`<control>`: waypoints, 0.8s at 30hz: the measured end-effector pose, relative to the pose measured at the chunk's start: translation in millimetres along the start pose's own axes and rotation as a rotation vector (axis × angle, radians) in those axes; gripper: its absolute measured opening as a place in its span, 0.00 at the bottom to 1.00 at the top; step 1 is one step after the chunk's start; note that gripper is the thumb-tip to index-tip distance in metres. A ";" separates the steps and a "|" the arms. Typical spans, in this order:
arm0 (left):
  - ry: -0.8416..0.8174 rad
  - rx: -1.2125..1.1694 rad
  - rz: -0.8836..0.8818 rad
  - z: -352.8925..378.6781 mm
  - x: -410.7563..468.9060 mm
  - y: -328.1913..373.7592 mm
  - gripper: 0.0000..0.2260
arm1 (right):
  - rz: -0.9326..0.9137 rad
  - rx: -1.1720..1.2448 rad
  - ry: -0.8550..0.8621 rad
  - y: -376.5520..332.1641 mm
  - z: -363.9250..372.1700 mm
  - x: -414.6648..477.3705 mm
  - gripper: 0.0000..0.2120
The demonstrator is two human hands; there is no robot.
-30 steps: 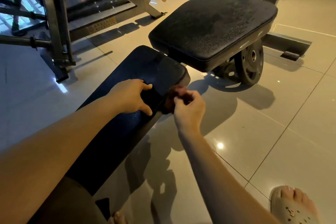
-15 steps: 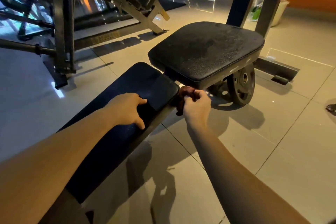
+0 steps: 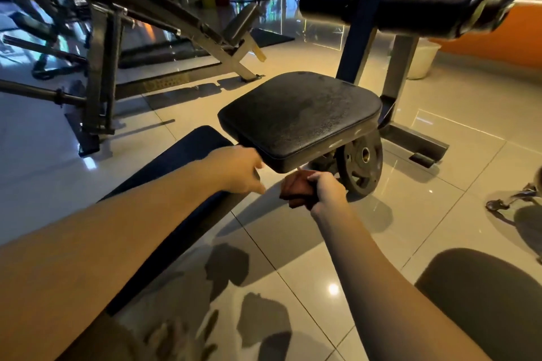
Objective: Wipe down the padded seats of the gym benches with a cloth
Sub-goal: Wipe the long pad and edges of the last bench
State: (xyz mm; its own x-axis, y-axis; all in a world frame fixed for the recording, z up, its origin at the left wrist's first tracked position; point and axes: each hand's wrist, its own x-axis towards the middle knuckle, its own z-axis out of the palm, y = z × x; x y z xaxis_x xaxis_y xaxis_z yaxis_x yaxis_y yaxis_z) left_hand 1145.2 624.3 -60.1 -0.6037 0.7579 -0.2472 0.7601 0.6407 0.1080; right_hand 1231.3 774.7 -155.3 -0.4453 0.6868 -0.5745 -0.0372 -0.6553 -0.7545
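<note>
Right hand (image 3: 328,190) has lifted the cloth (image 3: 296,189) off the long pad (image 3: 176,161), now just under the seat pad (image 3: 302,114) near edge. Weight plate (image 3: 362,167) right of it. Left hand (image 3: 237,170) rests loose-fingered on long pad's far end. Right hand grips the balled cloth. Far-left frame label (image 3: 165,85) blurred, unreadable.

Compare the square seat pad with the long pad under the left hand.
The seat pad is squarish; the long pad is narrow. The seat pad sits higher, its near edge above the long pad's far end. The seat pad looks speckled, the long pad smoother. The left hand rests on the long pad; nothing lies on the seat pad, with the right hand gripping the cloth by its near corner. Both are dark padding.
</note>
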 end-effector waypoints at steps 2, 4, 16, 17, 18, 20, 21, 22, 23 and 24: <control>0.144 0.010 0.062 -0.4 2.1 28.0 0.25 | 0.028 0.050 0.048 -9.4 -1.1 7.7 0.05; 0.231 0.030 0.092 5.3 3.4 33.2 0.23 | 0.041 0.062 0.083 -12.3 -0.2 10.0 0.08; 0.365 0.020 0.107 -7.7 100.8 19.1 0.34 | -0.330 -0.430 0.069 -26.3 -9.6 32.4 0.05; 0.349 0.051 0.103 -5.4 108.8 21.1 0.35 | -0.381 -0.466 0.080 -21.4 -14.3 39.2 0.04; 0.332 0.073 0.090 -2.1 114.9 20.9 0.36 | -0.421 -0.480 0.094 -15.9 -17.3 47.2 0.03; 0.298 0.097 0.076 3.2 123.9 18.3 0.35 | -0.456 -0.467 0.136 -6.2 -15.2 62.0 0.04; 0.282 0.086 0.071 4.9 127.0 16.3 0.34 | -0.454 -0.439 0.160 -2.0 -11.1 69.2 0.04; 0.258 0.068 0.066 6.2 132.2 13.9 0.33 | -0.454 -0.416 0.178 1.9 -4.8 80.3 0.05; 0.244 0.039 0.067 7.9 130.4 12.1 0.31 | -0.462 -0.406 0.199 3.9 -0.6 83.4 0.05; 0.231 0.019 0.068 9.2 130.8 11.7 0.31 | -0.485 -0.395 0.224 3.3 2.3 89.0 0.06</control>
State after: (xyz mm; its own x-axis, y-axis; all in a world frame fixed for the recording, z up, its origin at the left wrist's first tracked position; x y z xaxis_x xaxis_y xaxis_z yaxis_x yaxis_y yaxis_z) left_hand 1077.3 729.8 -100.0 -0.5881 0.8086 -0.0132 0.8041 0.5864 0.0980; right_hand 1189.5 833.0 -208.2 -0.2621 0.9516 -0.1604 0.1630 -0.1201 -0.9793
